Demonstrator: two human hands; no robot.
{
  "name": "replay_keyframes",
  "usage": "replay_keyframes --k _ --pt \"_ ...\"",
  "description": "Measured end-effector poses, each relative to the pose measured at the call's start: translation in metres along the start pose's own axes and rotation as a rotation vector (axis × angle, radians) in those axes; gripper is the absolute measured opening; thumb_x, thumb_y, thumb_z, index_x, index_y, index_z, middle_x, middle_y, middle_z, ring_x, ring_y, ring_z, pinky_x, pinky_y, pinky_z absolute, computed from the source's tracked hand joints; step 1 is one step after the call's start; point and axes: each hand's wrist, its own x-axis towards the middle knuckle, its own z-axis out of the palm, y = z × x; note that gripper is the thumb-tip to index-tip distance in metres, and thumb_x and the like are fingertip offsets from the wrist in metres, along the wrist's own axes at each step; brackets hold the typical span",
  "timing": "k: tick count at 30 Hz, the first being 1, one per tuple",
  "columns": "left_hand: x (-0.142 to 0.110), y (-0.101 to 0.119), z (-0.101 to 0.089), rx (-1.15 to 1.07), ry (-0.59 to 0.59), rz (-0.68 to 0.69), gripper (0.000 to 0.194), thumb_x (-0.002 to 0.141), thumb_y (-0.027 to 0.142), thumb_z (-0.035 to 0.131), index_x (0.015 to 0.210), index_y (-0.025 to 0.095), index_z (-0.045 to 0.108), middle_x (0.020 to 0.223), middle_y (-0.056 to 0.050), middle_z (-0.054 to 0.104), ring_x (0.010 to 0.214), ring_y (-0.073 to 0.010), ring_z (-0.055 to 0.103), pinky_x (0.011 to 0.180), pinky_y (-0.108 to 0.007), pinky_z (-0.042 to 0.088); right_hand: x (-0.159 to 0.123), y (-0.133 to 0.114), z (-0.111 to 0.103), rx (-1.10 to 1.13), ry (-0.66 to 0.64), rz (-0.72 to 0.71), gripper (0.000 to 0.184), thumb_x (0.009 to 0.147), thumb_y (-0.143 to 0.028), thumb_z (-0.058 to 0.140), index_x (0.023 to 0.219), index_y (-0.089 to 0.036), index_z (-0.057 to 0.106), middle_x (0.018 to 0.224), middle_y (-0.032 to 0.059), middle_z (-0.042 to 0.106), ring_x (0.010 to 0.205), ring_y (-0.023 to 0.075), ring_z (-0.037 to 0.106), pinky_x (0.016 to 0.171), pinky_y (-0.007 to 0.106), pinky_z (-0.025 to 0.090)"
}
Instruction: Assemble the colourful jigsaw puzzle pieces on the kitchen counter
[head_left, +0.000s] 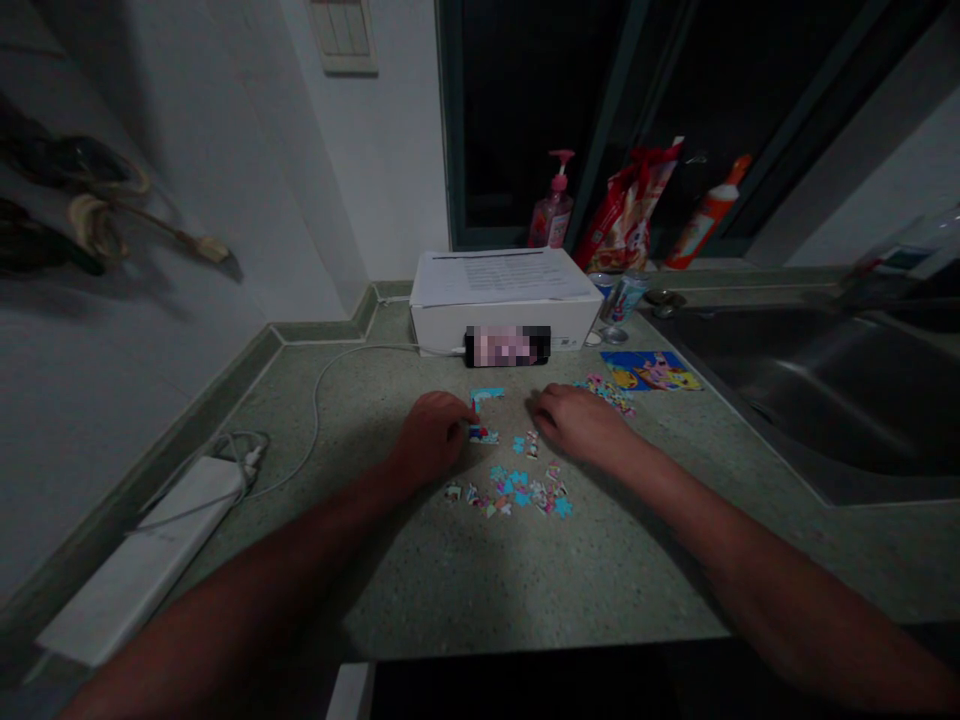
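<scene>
On the counter, a partly joined jigsaw puzzle [486,394] forms an open corner shape of light blue, red and white pieces. My left hand [433,435] is at its left edge, fingers curled, with the fingertips pressed against the joined pieces. To the right of the puzzle, my right hand [574,420] rests with its fingers bent together; what they hold, if anything, is hidden. Loose jigsaw pieces [517,490] lie scattered nearer to me, several light blue. Another heap of pieces [611,393] sits beyond my right hand, partly covered by it.
A phone [508,346] leans on a white box [506,290], its cable running left to a white power strip [157,550]. A colourful picture card [652,371] lies beside the sink [825,380]. Behind stand a pink pump bottle [551,215], a red bag [630,215] and an orange-white bottle [705,220].
</scene>
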Motion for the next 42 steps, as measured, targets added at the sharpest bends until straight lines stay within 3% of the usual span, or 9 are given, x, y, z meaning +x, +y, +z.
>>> replay_keyframes --k 28,42 --pt "-0.0013 -0.0032 0.0022 0.011 0.026 -0.003 0.045 0.074 -0.004 0.053 0.1 0.022 0.078 0.1 -0.005 0.081 0.1 -0.0251 0.074 0.1 -0.048 0.057 0.0002 0.0006 0.0062 0.032 0.063 -0.004 0.026 0.106 -0.021 0.053 0.101 -0.017 0.078 0.103 0.0143 0.076 0.09 0.0245 0.068 0.078 0.036 0.043" --pt "-0.0006 -0.0019 0.0005 0.012 0.001 -0.01 0.047 0.073 -0.003 0.052 0.101 0.022 0.079 0.102 -0.005 0.082 0.101 -0.0259 0.074 0.101 -0.048 0.056 -0.0004 -0.0011 0.0007 0.002 0.011 0.002 0.025 0.108 -0.021 0.055 0.106 -0.015 0.079 0.108 0.015 0.078 0.097 0.0258 0.073 0.082 0.035 0.047"
